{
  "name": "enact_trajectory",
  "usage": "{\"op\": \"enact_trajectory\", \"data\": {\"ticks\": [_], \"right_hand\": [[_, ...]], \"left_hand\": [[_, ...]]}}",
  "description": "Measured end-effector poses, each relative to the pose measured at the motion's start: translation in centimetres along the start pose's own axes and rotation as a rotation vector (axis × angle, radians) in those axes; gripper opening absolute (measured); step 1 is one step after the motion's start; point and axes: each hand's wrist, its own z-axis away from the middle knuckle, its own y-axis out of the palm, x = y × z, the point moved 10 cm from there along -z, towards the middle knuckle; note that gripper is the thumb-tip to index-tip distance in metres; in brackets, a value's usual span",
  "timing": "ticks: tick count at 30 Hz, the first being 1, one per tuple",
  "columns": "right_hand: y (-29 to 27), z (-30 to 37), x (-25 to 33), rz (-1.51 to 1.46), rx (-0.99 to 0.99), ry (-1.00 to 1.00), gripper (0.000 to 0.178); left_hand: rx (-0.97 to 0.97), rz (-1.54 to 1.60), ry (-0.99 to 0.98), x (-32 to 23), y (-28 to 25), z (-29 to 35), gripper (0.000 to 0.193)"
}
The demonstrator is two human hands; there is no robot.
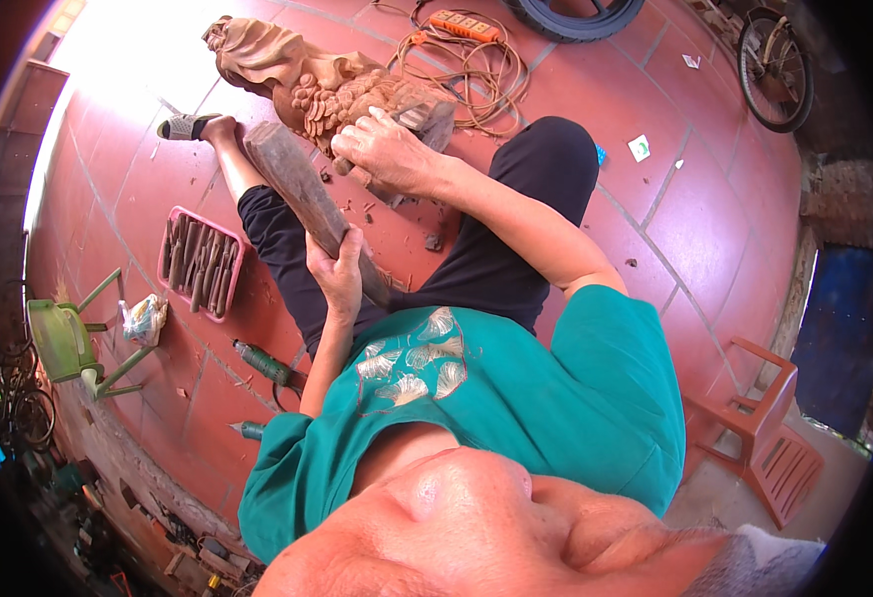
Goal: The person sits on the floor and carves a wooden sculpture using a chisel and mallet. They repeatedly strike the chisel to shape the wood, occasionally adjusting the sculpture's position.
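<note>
My left hand (337,271) is closed round a long, worn wooden mallet (297,184), a plain club-like block slanting up and away from my lap. My right hand (389,151) is closed at the near end of a brown wood carving (307,85). A short brown stub, which looks like the butt of a chisel handle (344,166), pokes out beneath its fingers; the blade is hidden. The carving lies on its side on the floor beyond my knees, with flowing folds and a cluster of rounded, carved shapes.
A pink basket (235,261) of several wood-handled tools stands left. Near it are a green power tool (265,363), a green stool (63,338) and a plastic bag (144,320). An orange power strip (464,25) with coiled cable lies beyond the carving. Wood chips litter the tiles.
</note>
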Motion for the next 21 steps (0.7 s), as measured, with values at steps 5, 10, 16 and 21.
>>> {"op": "enact_trajectory", "data": {"ticks": [5,10,16,21], "right_hand": [[-1.0,-0.2,-0.3,-0.033,-0.105,-0.023,0.030],[-0.6,-0.5,-0.5,-0.031,-0.062,-0.006,0.024],[0.6,0.2,-2.4,0.076,-0.054,0.023,0.019],[-0.9,0.1,-1.9,-0.034,-0.103,0.021,0.024]], "left_hand": [[-0.046,0.063,0.024,-1.3,0.1,-0.2,0.032],[-0.062,0.031,0.076,-1.5,0.2,-0.2,0.031],[0.077,-0.308,-0.010,2.2,0.4,-1.1,0.031],[-0.062,0.071,-0.022,-0.6,-0.2,-0.9,0.029]]}}
